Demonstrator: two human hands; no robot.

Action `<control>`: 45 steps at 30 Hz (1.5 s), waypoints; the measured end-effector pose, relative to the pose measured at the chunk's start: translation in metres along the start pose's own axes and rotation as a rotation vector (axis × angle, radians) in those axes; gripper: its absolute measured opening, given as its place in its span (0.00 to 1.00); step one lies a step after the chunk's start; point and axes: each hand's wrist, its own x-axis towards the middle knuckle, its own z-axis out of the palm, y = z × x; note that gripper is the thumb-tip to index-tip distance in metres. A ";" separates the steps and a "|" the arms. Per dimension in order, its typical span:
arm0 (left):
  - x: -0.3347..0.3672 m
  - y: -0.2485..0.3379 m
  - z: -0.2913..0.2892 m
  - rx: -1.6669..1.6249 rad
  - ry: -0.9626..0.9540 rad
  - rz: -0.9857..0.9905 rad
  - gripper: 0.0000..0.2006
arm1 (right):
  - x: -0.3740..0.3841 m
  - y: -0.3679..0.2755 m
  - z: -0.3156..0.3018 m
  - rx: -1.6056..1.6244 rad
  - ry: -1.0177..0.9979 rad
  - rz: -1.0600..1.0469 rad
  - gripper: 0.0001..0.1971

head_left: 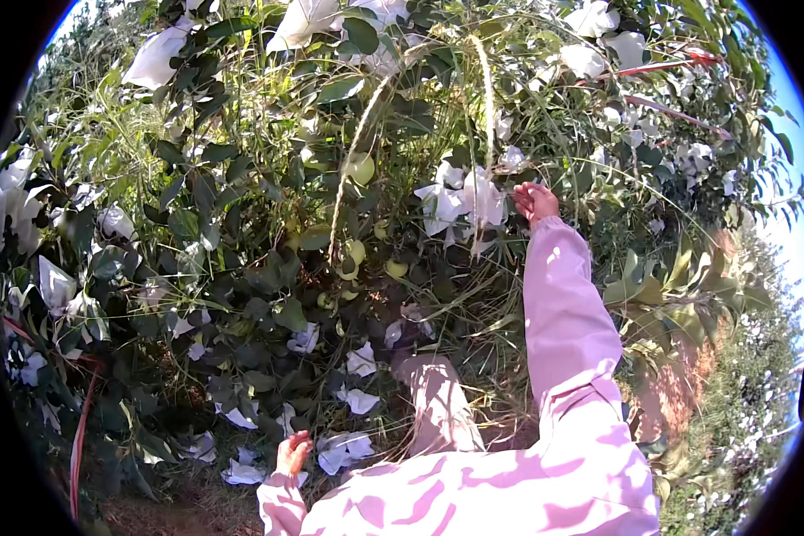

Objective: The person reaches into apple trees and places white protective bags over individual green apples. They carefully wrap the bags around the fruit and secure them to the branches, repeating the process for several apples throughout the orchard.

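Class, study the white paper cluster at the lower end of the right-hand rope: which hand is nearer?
Right. The right hand is just right of the white paper cluster, with a small gap visible; the left hand is much lower in the picture, to its left.

White bags (481,198) hang just left of the right hand (535,202). White paper (345,452) lies just right of the left hand (293,453). Green apples (355,253) show between both hands.

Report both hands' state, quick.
Left hand: loosely open, nothing visibly held.
Right hand: fingers curled beside white bag; cannot tell if holding anything.
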 end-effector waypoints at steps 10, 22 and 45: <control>0.279 0.328 0.203 0.034 -0.425 0.666 0.15 | 0.023 0.017 0.060 -1.149 -0.059 -0.742 0.08; 0.454 0.399 0.340 0.079 -0.091 0.734 0.25 | 0.067 0.024 0.073 -1.441 -0.051 -0.772 0.10; 0.346 0.349 0.295 0.027 -0.127 0.933 0.14 | 0.055 0.022 0.065 -1.013 -0.006 -1.247 0.07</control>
